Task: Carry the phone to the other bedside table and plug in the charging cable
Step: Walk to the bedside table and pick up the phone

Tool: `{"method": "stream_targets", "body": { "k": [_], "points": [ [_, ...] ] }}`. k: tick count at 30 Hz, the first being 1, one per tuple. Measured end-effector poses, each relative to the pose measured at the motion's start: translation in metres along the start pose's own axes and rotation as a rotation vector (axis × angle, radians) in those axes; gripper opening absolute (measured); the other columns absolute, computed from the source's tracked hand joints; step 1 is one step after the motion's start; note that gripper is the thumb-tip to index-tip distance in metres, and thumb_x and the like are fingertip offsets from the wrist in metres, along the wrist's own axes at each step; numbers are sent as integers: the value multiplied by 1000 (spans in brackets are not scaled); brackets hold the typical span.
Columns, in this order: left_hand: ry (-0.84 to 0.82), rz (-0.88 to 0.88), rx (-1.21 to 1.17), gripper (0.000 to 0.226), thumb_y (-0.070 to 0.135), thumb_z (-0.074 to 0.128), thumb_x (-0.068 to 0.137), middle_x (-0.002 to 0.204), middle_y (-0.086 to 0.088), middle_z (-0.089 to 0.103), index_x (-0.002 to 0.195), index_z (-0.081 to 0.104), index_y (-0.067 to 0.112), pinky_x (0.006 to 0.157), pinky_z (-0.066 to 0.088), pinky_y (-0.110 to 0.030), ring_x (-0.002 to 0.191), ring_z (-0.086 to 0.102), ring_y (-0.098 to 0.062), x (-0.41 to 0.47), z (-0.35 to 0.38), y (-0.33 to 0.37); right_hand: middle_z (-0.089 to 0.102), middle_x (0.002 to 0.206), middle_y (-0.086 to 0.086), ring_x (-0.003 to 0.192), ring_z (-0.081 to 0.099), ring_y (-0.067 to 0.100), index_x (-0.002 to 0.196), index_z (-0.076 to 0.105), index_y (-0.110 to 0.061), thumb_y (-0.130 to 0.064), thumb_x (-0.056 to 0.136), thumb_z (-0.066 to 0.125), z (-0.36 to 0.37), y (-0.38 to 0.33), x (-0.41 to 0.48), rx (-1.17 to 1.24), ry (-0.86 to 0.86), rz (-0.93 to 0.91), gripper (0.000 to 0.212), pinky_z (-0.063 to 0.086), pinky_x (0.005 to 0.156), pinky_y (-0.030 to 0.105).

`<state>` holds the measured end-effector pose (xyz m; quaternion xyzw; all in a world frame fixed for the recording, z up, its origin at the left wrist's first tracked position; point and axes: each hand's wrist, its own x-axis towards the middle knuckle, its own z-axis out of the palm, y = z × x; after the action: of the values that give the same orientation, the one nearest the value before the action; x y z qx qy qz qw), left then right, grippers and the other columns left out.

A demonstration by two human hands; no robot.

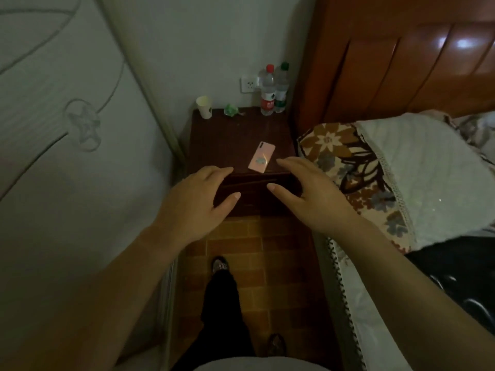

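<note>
A pink phone point(261, 157) lies face down near the front right corner of a dark wooden bedside table point(227, 140). My left hand point(197, 202) hovers in front of the table's front edge, fingers apart and empty. Just below and right of the phone is my right hand point(310, 194), also spread and holding nothing, its fingertips a short way from the phone. No charging cable shows in this view.
At the table's back stand a paper cup point(204, 107), a crumpled green wrapper point(231, 110) and two water bottles point(273, 89). A wall socket point(248, 83) sits behind them. A wardrobe door point(67, 129) closes the left side; the bed with a floral pillow point(348, 167) lies right.
</note>
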<state>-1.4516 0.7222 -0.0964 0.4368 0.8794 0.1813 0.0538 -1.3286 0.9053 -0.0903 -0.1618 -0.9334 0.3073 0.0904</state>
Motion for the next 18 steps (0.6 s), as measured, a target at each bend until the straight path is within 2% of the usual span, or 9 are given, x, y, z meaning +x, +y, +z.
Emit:
{"method": "stream_targets", "body": {
  "k": [3,6,14,18],
  "points": [
    [-67,40,-20,58,52,40,88,140,-5,44,138,35,22,89,47,-39,118,49,-23,74,7,-35,38,144,4,131,33,19,136,39,-18,-45,88,53,10,19,65,-24,23,45,57,24,100,23],
    [-135,71,-36,58,50,41,89,141,-6,42,138,34,22,93,46,-44,119,47,-24,147,12,-66,36,146,4,131,32,19,137,38,-19,-45,87,53,23,38,124,-39,30,130,58,23,98,22],
    [-265,119,14,56,48,43,89,143,-6,40,138,33,23,98,43,-49,127,41,-23,280,69,-136,36,145,9,131,33,28,137,36,-18,-49,83,54,85,99,238,-65,119,381,64,33,100,39],
    [-344,89,26,58,47,44,88,145,-7,37,139,32,22,101,39,-50,130,37,-24,316,124,-169,34,146,9,131,31,31,138,32,-18,-48,82,58,126,143,270,-68,86,444,69,34,100,41]
  ]
}}
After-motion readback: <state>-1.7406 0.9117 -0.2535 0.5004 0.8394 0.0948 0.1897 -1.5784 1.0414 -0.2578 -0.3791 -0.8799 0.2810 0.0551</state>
